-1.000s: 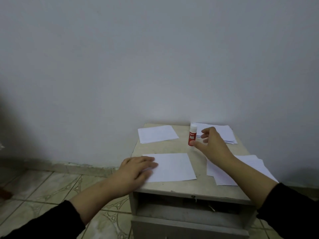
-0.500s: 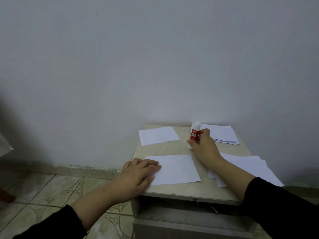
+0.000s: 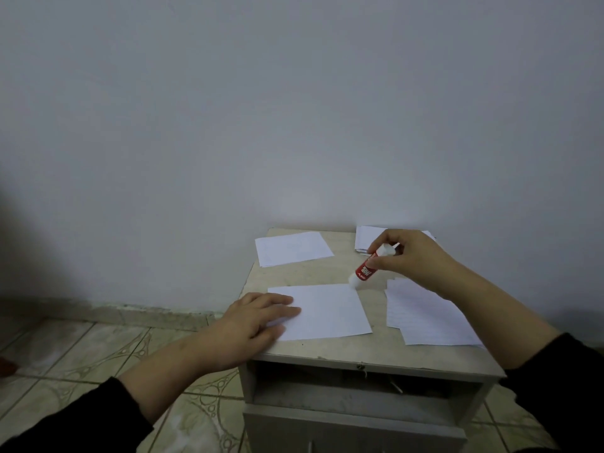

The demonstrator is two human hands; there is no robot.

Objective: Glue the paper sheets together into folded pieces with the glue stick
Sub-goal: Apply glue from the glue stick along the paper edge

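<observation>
1. Pinching the glue stick (image 3: 367, 269) near its upper end, the right hand (image 3: 412, 256) held it tilted, the white lower end just at the far right corner of the front sheet (image 3: 330, 310); whether that tip touched the paper could not be told.
2. The left hand (image 3: 258, 318) lay flat, fingers straight, pressing the near left part of the same sheet onto the counter (image 3: 294, 273); it held nothing.
3. Step in hand, as judged: applying glue along an edge of the front sheet. A good stroke would call for light, even pressure drawn away from the pressing hand, so that the thin paper was pulled taut rather than buckled; the flat hand served as the anchor.
4. Whether the cap was off could not be made out; the white lower end may have been cap or glue.
5. Other paper on the counter: a single sheet (image 3: 292, 248) at the far left, a small stack (image 3: 362, 238) at the far right partly hidden by the right hand, and loose overlapping sheets (image 3: 428, 317) at the near right.
6. The loose sheets lay just beside the front sheet, under the right forearm; a sleeve or a stray stroke could drag or smear them.
7. Below the counter top an open compartment (image 3: 359, 387) showed; tiled floor (image 3: 98, 351) lay to the left.
</observation>
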